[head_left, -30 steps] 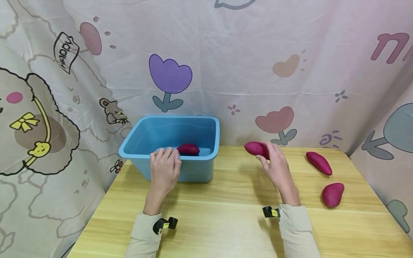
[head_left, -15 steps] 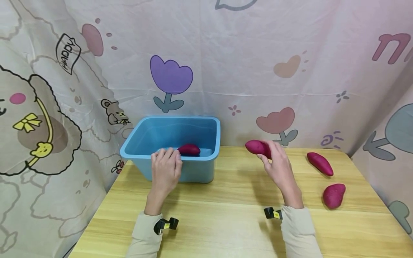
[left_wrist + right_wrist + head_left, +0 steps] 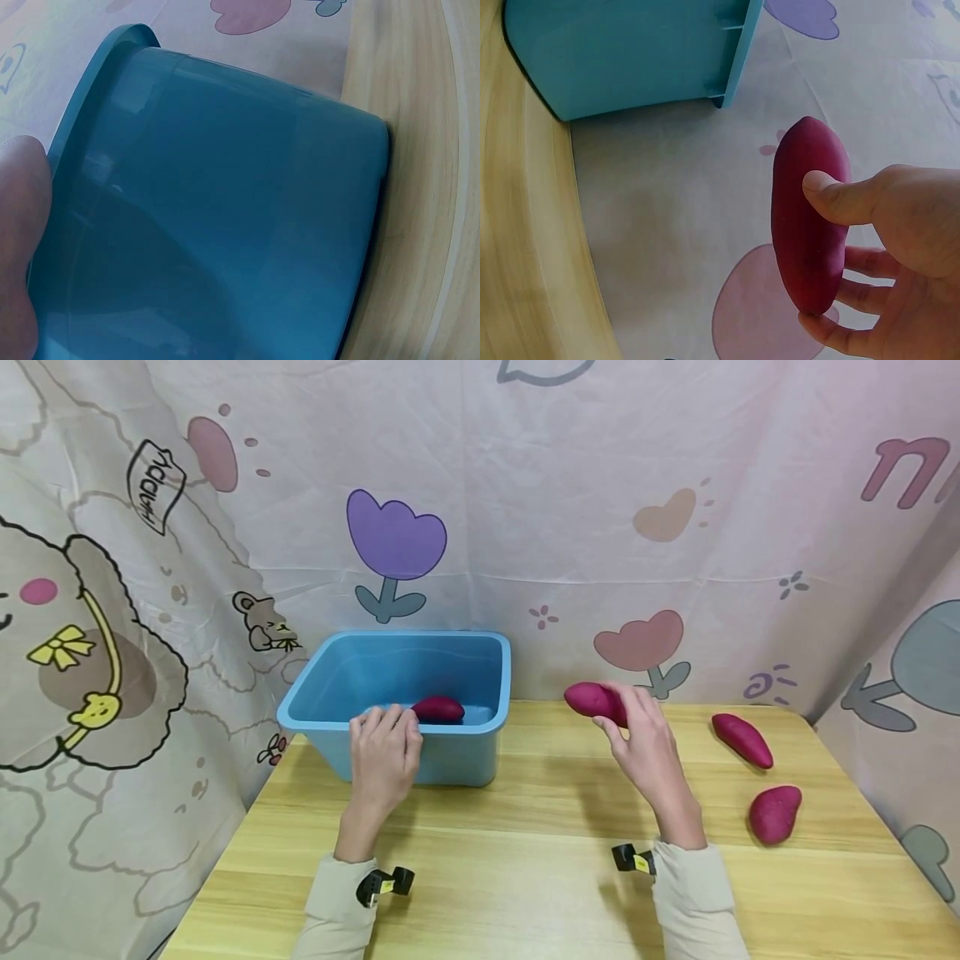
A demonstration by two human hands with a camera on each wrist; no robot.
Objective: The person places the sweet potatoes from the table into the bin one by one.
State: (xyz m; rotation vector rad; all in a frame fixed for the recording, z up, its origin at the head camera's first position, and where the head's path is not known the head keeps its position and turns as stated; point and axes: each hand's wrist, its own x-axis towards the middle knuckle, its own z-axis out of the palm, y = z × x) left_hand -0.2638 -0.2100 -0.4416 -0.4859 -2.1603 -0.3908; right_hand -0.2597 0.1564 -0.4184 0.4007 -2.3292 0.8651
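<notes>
Beige sleeves (image 3: 699,897) w/ blk wrist cams (image 3: 386,885) nearest, over wood surface (image 3: 517,893). Rounder magenta tuber (image 3: 775,815) lies on surface, R side; L hand (image 3: 384,752) grips blue tub (image 3: 459,756) by front rim, fingers curled over; longer tuber (image 3: 742,741) lies just past rounder one. R hand (image 3: 647,745) holds another, the held tuber (image 3: 591,699), betw. thumb & fingers, off surface, R of tub. Inner tuber (image 3: 438,709) sits in tub; printed cloth (image 3: 517,510) at back.
</notes>
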